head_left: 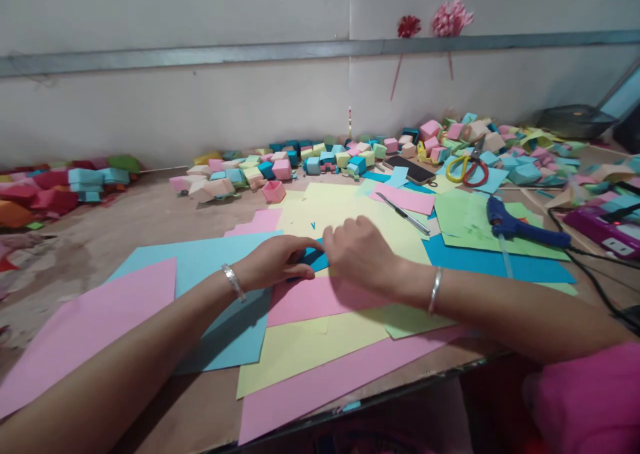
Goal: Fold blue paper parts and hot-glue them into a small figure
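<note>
Between my hands lies a small piece of dark blue paper [315, 261], partly covered by fingers. My left hand [273, 259] pinches its left side, thumb below and fingers above. My right hand [361, 251] is curled in a fist shape over its right end; its fingertips are hidden, so I cannot make out its exact grip. Beneath them are a pink sheet [300, 301] and a large pale yellow sheet [335, 204]. A tiny blue paper scrap [313, 225] sits just beyond the blue piece. A craft knife [403, 213] rests farther right.
Small folded paper boxes [283, 169] line the wall. Scissors [467, 171], a phone [410, 169] and a blue glue gun [525, 229] lie at the right, near a purple power strip [605, 227]. Light blue [200, 267] and pink sheets [100, 327] spread left, towards the table's front edge.
</note>
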The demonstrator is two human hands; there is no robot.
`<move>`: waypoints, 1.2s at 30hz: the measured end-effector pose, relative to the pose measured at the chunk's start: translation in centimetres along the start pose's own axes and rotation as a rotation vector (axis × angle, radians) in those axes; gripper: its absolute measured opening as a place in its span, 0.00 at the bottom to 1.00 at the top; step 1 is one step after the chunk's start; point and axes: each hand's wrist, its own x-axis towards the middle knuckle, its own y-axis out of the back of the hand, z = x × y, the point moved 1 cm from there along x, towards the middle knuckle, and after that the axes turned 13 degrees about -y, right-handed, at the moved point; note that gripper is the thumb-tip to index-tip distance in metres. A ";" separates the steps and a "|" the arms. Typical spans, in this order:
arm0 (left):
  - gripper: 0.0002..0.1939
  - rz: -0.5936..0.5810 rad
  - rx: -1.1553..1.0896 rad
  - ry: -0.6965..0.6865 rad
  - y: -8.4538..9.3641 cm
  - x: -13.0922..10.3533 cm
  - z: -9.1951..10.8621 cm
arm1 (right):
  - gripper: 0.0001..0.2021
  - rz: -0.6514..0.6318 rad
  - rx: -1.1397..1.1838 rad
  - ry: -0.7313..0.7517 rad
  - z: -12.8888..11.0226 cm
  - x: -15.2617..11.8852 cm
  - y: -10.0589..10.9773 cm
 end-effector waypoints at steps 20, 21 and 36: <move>0.25 0.042 0.009 -0.015 -0.3 -0.3 -0.2 | 0.08 -0.252 -0.046 -0.163 1.6 0.9 0.6; 0.24 0.059 0.013 -0.020 -0.4 -0.4 -0.2 | 0.10 -0.189 0.000 -0.110 1.7 1.3 0.1; 0.40 1.086 -0.362 0.011 -0.9 -1.3 -1.6 | 0.09 -0.109 1.121 -0.454 4.6 3.0 -3.9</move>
